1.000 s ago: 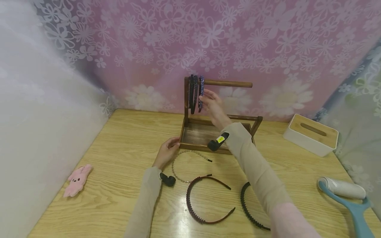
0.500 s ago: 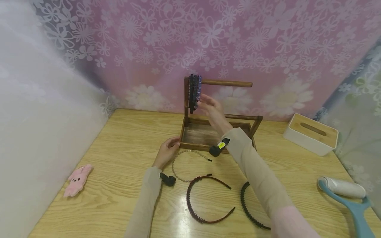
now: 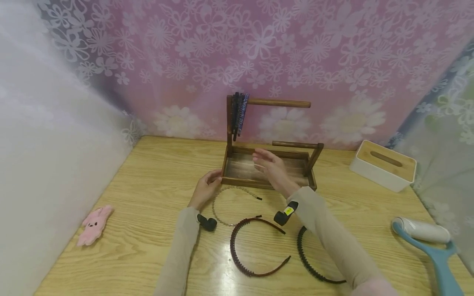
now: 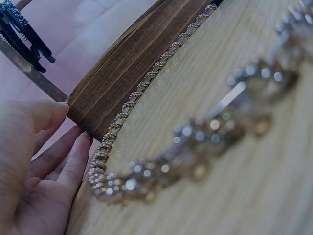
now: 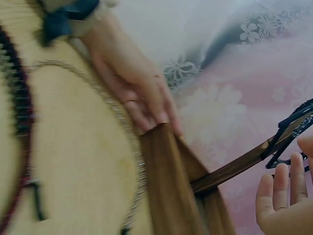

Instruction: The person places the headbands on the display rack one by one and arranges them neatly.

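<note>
My left hand point(image 3: 205, 190) holds the front left corner of a dark wooden headband stand point(image 3: 252, 181), thumb and fingers on either side of the corner in the left wrist view. On the stand's upper bar several headbands point(image 3: 240, 115) hang bunched by the post, the outermost one blue and sparkly. Fingers relaxed, my right hand point(image 3: 272, 169) is over the stand's tray and holds nothing. A beaded headband point(image 4: 132, 105) lies on the table beside my left hand. Nearer me lie a dark red headband point(image 3: 234, 246) and a black one point(image 3: 304, 259), partly covered by my right forearm.
On the right stand a white tissue box point(image 3: 381, 174) with a wooden lid and a lint roller point(image 3: 422, 231) with a blue handle. A pink plush toy point(image 3: 94, 226) lies near the table's left edge. A flowered curtain point(image 3: 207, 49) hangs behind.
The blue sparkly headband has slid left along the bar against the others. My right hand has let go of it and come down toward me over the tray. The left hand stays put.
</note>
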Tool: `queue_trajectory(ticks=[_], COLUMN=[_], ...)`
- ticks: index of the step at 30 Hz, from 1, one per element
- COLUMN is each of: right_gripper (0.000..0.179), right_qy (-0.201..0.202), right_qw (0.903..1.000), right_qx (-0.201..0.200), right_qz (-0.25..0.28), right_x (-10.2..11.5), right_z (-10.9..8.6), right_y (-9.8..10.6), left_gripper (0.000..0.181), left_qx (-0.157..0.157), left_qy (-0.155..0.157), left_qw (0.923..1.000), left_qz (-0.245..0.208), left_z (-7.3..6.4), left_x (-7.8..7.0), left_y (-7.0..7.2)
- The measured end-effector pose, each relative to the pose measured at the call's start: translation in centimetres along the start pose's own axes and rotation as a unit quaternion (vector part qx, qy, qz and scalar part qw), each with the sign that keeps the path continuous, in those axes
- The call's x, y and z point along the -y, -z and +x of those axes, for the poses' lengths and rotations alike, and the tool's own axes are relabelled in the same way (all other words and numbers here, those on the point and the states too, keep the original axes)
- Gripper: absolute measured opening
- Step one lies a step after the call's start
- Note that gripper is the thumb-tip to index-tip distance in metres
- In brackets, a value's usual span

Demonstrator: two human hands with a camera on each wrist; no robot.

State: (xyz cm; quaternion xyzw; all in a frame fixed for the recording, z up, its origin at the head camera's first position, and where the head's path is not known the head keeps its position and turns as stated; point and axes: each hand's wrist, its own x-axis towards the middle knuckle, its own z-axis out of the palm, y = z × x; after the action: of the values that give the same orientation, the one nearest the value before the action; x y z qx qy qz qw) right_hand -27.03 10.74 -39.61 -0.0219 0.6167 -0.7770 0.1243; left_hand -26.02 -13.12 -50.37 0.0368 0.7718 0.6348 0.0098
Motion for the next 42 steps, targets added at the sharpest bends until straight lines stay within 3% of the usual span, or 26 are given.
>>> queue_trajectory(ticks=[7,14,24,33,36,42], right_gripper=[0.053,0.059,0.059,0.054,0.051,0.05], right_qy=[-0.019,-0.064,-0.077,-0.131,-0.128,-0.084], right_qw=[0.997,0.9849,0.9722,0.9591,0.9591,0.9493], right_qx=[0.025,0.063,0.138,0.106,0.109,0.171], right_qz=[-0.07,-0.148,-0.173,-0.227,-0.228,-0.25], right_x=[-2.5,-4.7,-3.9,-3.9,-4.2,-4.9], right_z=[-3.3,-7.9,-13.6,-17.1,-18.2,-19.7], right_y=[2.3,5.0,9.4,12.5,13.2,13.7], left_gripper=[0.037,0.036,0.037,0.036,0.036,0.036], left_qx=[-0.006,-0.006,-0.002,-0.003,-0.004,-0.005], left_qy=[-0.001,-0.002,0.007,0.003,0.003,0.004], left_qw=[1.0,1.0,1.0,1.0,1.0,1.0], left_qz=[-0.001,0.005,-0.003,0.002,0.006,0.004], left_z=[0.1,-0.1,-0.5,-0.3,-0.2,-0.1], left_x=[0.0,0.4,-0.2,0.0,0.0,-0.1], left_y=[0.1,-0.1,-0.2,-0.3,-0.4,-0.4])
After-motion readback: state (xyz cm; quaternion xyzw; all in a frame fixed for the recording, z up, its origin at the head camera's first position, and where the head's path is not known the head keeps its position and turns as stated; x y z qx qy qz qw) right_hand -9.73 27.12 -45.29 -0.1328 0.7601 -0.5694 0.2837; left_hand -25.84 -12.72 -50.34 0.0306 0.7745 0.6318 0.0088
